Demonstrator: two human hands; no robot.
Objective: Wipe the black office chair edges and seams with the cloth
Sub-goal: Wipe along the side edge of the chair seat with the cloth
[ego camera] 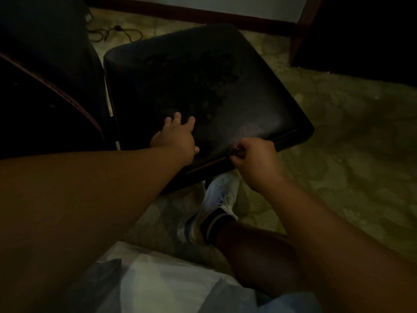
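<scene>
The black padded leather-look office chair seat stands on the patterned carpet. Left hand rests spread on its near corner, steadying it. Right hand is curled at the near edge seam; whether it pinches a cloth, I cannot tell. The padding probably yields; brace the seat and press along its firmer piping.

A pale green patterned carpet covers the floor. The black office chair stands on it, its seat under both hands. A foot in a white sneaker rests on the carpet just below the right hand. Beyond the left hand, near the far wall, a dark cable lies coiled on the carpet.
</scene>
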